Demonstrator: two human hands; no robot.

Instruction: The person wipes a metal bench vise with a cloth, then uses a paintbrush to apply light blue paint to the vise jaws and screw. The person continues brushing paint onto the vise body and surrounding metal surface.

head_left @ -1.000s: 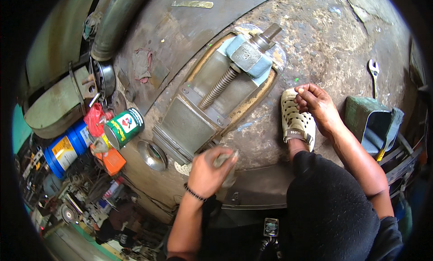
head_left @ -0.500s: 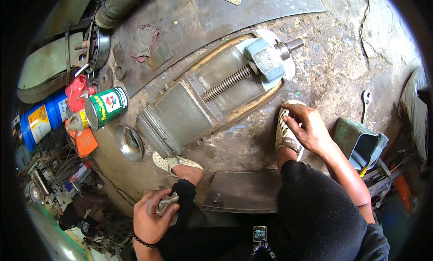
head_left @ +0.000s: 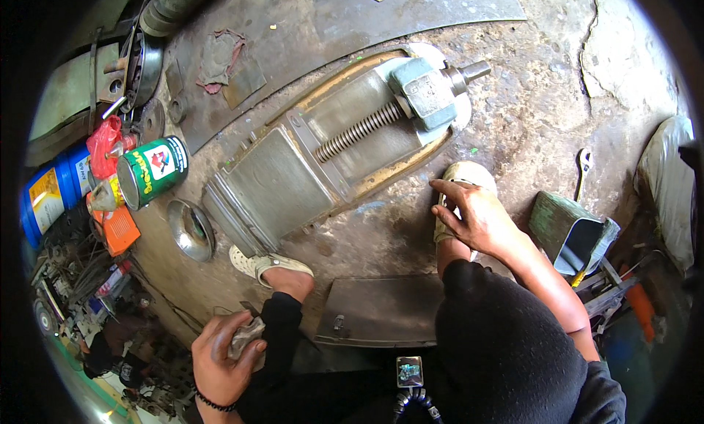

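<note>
In my left hand (head_left: 222,362), low on the left, a crumpled greyish piece of cloth or paper (head_left: 246,337) is pinched between thumb and fingers. My right hand (head_left: 477,217) hovers over my light clog (head_left: 469,176), thumb and forefinger apart, and I see nothing in it. Between and beyond my feet lies a heavy grey machine vise (head_left: 275,171). Its threaded screw (head_left: 359,133) runs into a blue-green block (head_left: 425,94) at the far right end, where a square-ended shaft (head_left: 475,72) sticks out. Neither hand touches the vise.
Left of the vise stand a shiny metal bowl (head_left: 192,230), a green can (head_left: 152,172) and a blue bucket (head_left: 57,193). A rag (head_left: 220,61) lies on a metal sheet (head_left: 315,28). To the right are an adjustable wrench (head_left: 584,173) and a green metal box (head_left: 550,219).
The whole view has shifted slightly, so things sit further left. My right hand's thumb and forefinger have spread apart. My left hand keeps its hold on the crumpled piece.
</note>
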